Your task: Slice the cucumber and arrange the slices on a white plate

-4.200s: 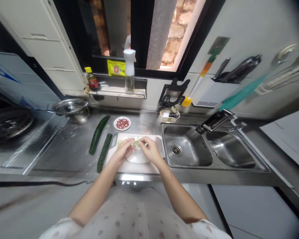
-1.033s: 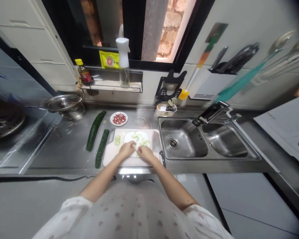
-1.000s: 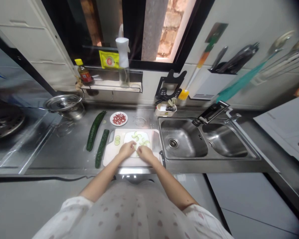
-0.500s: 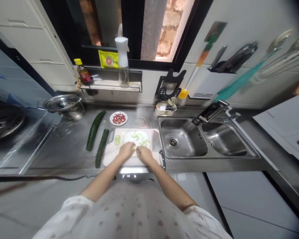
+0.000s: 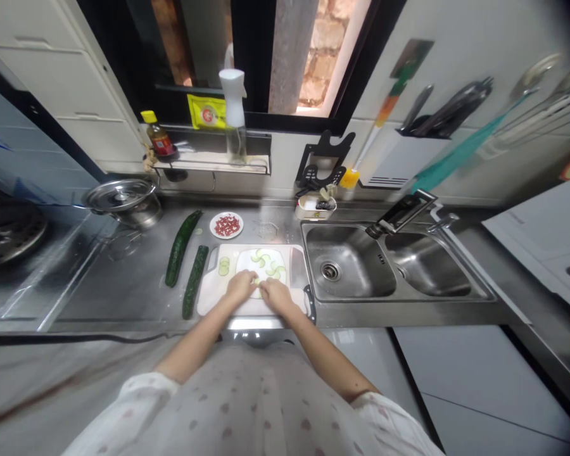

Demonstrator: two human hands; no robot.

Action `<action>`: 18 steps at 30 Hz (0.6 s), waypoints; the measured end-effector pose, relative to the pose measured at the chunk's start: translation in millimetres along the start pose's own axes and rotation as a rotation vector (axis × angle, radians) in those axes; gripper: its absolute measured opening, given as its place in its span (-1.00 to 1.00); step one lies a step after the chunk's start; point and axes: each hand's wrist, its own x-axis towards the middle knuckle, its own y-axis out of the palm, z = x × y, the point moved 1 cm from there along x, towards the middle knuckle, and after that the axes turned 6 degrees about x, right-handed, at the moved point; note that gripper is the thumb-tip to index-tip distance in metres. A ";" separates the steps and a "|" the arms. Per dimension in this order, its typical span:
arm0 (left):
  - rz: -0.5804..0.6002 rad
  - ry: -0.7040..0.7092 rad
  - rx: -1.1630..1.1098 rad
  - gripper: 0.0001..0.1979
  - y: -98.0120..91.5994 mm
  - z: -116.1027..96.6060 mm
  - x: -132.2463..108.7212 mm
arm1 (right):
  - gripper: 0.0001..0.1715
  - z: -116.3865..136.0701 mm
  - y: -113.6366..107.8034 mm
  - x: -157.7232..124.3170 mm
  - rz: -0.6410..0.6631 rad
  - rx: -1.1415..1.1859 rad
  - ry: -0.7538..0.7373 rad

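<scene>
My left hand (image 5: 241, 286) and my right hand (image 5: 274, 294) meet over the near part of a white plate (image 5: 247, 266). Between their closed fingertips is a small pale-green cucumber slice (image 5: 257, 282), partly hidden. Farther back on the plate, several thin cucumber slices (image 5: 260, 258) lie in curved, fanned groups. The plate rests on a white cutting board (image 5: 211, 296). A short stack of cucumber slices (image 5: 224, 266) sits on the board, left of the plate. At the board's right edge, a knife's black handle (image 5: 310, 303) shows.
Left of the board lie a cut cucumber (image 5: 195, 282) and a longer cucumber (image 5: 182, 250). Behind it stands a small plate of chopped red pieces (image 5: 227, 225). A double sink (image 5: 351, 263) is on the right. A lidded steel pot (image 5: 123, 199) stands at the back left.
Almost nothing differs. Both hands stay together over the near part of the plate, with only slight finger movement, and the fanned slices keep their places.
</scene>
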 end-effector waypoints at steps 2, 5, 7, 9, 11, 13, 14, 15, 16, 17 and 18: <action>-0.002 0.009 -0.002 -0.70 -0.3 -0.2 -0.3 | -0.67 0.7 0.6 0.1 -0.001 -0.007 0.008; -0.013 0.019 0.000 -0.70 0.6 0.2 -0.7 | -0.68 2.2 2.1 0.2 0.004 -0.023 0.026; -0.022 0.022 0.005 -0.70 1.7 0.8 -1.0 | -0.68 3.3 3.5 -0.1 -0.001 -0.040 0.030; -0.030 0.027 0.011 -0.70 3.0 1.2 -1.4 | -0.67 4.3 5.2 -0.5 -0.014 -0.057 0.030; -0.035 0.031 0.016 -0.70 3.9 1.4 -1.7 | -0.67 5.0 7.0 -1.0 -0.025 -0.066 0.028; -0.035 0.031 0.019 -0.70 4.1 1.3 -1.9 | -0.67 5.7 8.8 -1.2 -0.035 -0.071 0.026; -0.033 0.031 0.019 -0.70 4.0 1.2 -2.0 | -0.67 6.0 9.6 -1.2 -0.041 -0.073 0.028; -0.030 0.030 0.020 -0.70 3.7 1.1 -2.0 | -0.67 6.2 10.3 -1.1 -0.046 -0.076 0.031; -0.030 0.032 0.022 -0.70 3.3 0.9 -2.1 | -0.66 6.5 10.9 -1.0 -0.052 -0.080 0.033; -0.029 0.035 0.025 -0.70 2.9 0.7 -2.3 | -0.66 6.8 11.4 -0.8 -0.057 -0.082 0.035; -0.030 0.037 0.030 -0.70 2.5 0.4 -2.4 | -0.65 7.0 11.8 -0.7 -0.062 -0.085 0.036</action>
